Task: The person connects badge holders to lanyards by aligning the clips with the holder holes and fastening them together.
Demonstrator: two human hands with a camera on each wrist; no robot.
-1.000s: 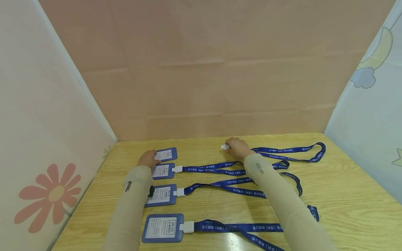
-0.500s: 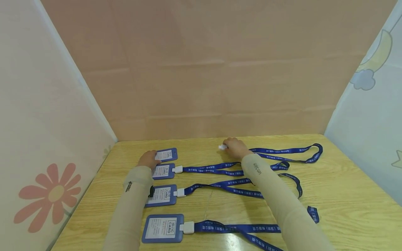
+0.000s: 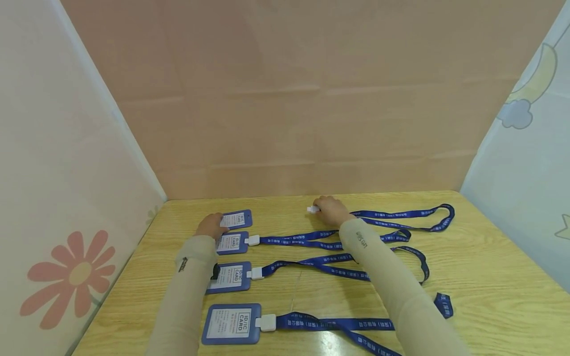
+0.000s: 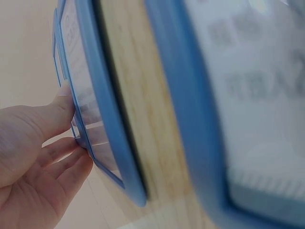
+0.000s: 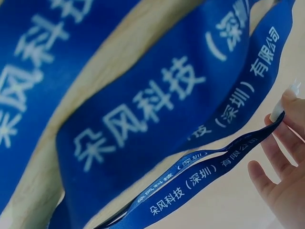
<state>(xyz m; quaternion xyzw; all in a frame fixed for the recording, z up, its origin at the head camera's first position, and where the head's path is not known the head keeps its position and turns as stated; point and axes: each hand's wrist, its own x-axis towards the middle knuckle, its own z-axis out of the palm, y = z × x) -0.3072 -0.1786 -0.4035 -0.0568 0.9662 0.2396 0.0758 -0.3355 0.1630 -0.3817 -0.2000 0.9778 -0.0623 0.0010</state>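
Note:
At the back left of the table, my left hand (image 3: 211, 226) pinches the left end of a blue-framed ID card holder (image 3: 241, 218) between thumb and fingers. No strap is attached to this holder. My right hand (image 3: 333, 211), to the right and apart from it, pinches the white clip (image 3: 313, 209) of a dark blue lanyard (image 3: 401, 214). The clip's tip points left, toward the holder, across a gap. In the right wrist view, the clip (image 5: 280, 105) sits between thumb and index finger, while the lanyard strap (image 5: 186, 198) trails away from it.
Nearer me lie three more card holders, the closest one (image 3: 231, 324) in front, each clipped to a blue lanyard (image 3: 307, 241) stretching right. My right forearm (image 3: 392, 277) passes over these straps. A cloth wall (image 3: 311, 123) stands behind the wooden table (image 3: 498, 277).
My right hand has moved a little left with the clip, drawing its lanyard along. The left hand and its card holder have stayed nearly in place.

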